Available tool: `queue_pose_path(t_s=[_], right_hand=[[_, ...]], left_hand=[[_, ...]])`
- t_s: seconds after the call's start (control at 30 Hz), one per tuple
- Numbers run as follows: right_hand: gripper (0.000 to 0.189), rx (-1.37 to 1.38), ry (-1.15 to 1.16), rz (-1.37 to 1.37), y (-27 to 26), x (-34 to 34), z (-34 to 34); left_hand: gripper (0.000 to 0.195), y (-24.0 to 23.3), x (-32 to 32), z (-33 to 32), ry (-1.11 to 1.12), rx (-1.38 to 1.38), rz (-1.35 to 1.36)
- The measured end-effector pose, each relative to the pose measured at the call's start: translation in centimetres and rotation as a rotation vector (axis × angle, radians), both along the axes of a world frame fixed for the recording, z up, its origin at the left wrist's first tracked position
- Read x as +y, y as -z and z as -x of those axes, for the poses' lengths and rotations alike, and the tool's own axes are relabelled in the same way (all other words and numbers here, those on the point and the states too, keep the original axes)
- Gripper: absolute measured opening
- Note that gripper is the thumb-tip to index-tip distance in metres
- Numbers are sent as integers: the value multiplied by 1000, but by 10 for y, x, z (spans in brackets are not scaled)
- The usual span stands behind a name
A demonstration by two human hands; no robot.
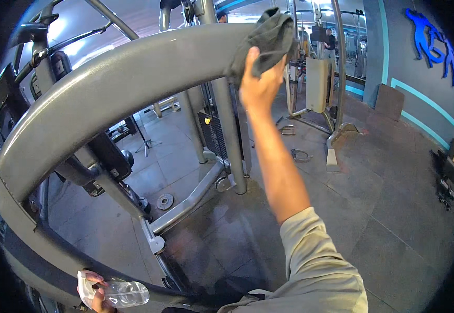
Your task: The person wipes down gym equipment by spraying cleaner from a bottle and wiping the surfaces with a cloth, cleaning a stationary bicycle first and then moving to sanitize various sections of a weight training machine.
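My right hand (262, 84) reaches up and out, holding a dark grey cloth (270, 39) against the far end of a thick grey metal beam (133, 66). The beam belongs to a gym machine and curves down to the left. Low in the view, my left hand (96, 291) grips a clear spray bottle (127, 294) by its white trigger head. The bottle lies sideways, close to the machine's lower curved frame (66, 254). Part of the left hand is hidden behind the trigger head.
A weight stack (213, 133) with a yellow pin stands beneath the beam. A weight plate (165, 201) and metal handles (300, 155) lie on the tiled floor. Another cable machine (317, 86) stands at the back right. Dumbbells (446, 189) rest near the right wall; a person (330, 43) appears farther back.
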State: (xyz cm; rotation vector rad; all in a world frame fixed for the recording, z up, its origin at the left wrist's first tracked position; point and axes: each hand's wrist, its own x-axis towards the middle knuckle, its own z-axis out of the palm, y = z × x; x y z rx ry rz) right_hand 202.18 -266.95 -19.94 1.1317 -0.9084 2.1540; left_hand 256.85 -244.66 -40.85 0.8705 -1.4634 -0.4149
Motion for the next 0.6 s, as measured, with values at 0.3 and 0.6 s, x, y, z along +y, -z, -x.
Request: queue_pose_path(t_s=[0.3, 0.6], right_hand=[[58, 253, 193, -66, -59, 15, 10], [64, -148, -27, -255, -64, -24, 137]], left_hand=[[14, -27, 14, -5, 46, -392, 213], [28, -12, -11, -54, 135, -721, 551]])
